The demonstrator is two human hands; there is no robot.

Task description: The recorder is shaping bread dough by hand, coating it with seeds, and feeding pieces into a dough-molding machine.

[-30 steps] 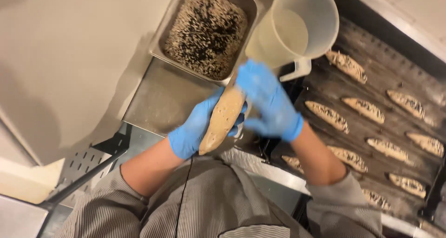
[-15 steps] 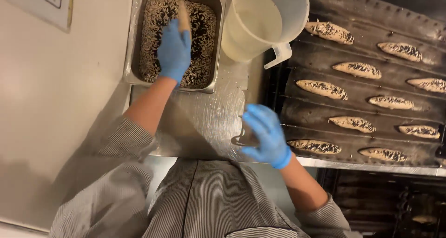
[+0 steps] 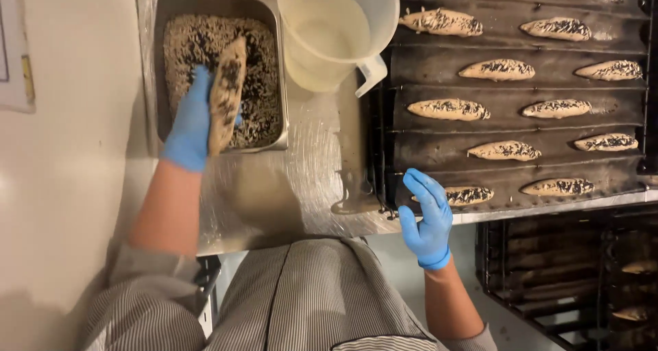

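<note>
While the left hand in a blue glove (image 3: 188, 121) grasps a long piece of pale raw dough shaped like a small baguette (image 3: 226, 94), it holds this piece over the rectangular steel pan filled with mixed light and black seeds (image 3: 264, 63). The fingers close around the lower side of the dough, so the seeded face, dark with black seeds, turns up and does not rub off on the glove. The dough seems lifted a little above the seed bed, though contact at its far end cannot be excluded.

The right hand in a blue glove (image 3: 426, 217) is empty, with the fingers spread and relaxed. It hovers near the front edge of the dark corrugated baking tray (image 3: 439, 128), just beside the nearest seeded dough piece (image 3: 467, 195). Other seeded pieces lie in the tray's channels, which keep them apart and straight.

A translucent plastic jug with cloudy liquid (image 3: 329, 29) stands between the pan and the tray on the steel worktop (image 3: 308, 179), within reach of both hands.
</note>
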